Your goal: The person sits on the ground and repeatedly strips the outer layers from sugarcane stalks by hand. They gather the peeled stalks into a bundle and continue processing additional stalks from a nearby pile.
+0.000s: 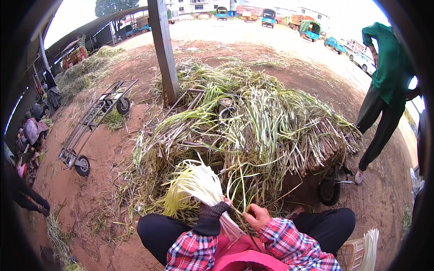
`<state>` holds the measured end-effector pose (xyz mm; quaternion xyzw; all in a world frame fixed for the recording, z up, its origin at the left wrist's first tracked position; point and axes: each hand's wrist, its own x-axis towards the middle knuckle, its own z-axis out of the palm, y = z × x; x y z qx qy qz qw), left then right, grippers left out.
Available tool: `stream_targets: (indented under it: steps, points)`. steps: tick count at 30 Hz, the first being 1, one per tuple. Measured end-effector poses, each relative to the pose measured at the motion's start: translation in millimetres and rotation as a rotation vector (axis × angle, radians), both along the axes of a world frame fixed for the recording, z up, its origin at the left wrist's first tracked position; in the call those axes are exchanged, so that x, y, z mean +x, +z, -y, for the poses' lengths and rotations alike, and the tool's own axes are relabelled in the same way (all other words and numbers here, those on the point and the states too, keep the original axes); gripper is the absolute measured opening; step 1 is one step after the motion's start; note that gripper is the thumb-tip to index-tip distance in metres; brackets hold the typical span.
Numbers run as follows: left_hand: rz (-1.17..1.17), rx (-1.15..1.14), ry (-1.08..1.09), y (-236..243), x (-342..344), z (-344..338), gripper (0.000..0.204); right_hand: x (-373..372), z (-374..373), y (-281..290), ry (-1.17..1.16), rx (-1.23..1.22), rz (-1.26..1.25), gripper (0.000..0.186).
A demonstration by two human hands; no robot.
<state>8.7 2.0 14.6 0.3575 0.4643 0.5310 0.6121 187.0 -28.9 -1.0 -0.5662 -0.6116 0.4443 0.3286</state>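
My left hand [211,217], in a black mesh glove, is closed around a bunch of long white stalks [201,183] with yellowish leafy ends, held over my lap. The white ends point down toward my pink apron [239,257]. My bare right hand [257,217] is just right of the bunch, its thumb and fingers pinched on a thin green stalk [244,192]. Directly ahead, a large heap of green and pale stalks [275,108] lies over a wheeled cart, whose black wheel [328,192] shows at the right.
A grey post [163,54] rises behind the heap. An unloaded two-wheeled cart [97,113] rests on the red soil at left. A person in green [389,67] stands at right. A basket [350,255] and more white stalks [370,250] are at lower right. Several people sit far left.
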Motion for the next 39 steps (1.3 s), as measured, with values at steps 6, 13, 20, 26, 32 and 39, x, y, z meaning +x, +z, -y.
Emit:
stream_targets:
  steps: [6, 13, 20, 26, 32, 39]
  points:
    - [-0.135, 0.074, 0.227, 7.5, -18.5, -9.7, 0.02, 65.9, 10.8, -6.2, -0.223, -0.162, 0.64, 0.021]
    - [-0.132, 0.13, -0.081, 0.9, 0.6, 0.8, 0.017, 26.1, -20.0, 32.4, 0.127, 0.259, 0.159, 0.036]
    - [0.152, -0.079, -0.008, 15.7, -13.3, 2.2, 0.019, -0.6, -5.5, 50.8, 0.436, 0.049, -0.105, 0.022]
    - [0.295, -0.032, 0.165, 27.5, -29.2, -0.7, 0.023, 105.4, 6.9, 48.4, 0.074, -0.212, -0.231, 0.016]
    - [0.35, 0.007, 0.413, 41.1, -53.2, -2.8, 0.03, 179.4, -3.6, 35.4, -0.486, 0.084, 0.642, 0.012]
    - [0.238, -0.092, 0.297, 36.3, -46.3, -3.1, 0.028, 109.5, -19.4, 27.9, -0.05, 0.573, 0.922, 0.027]
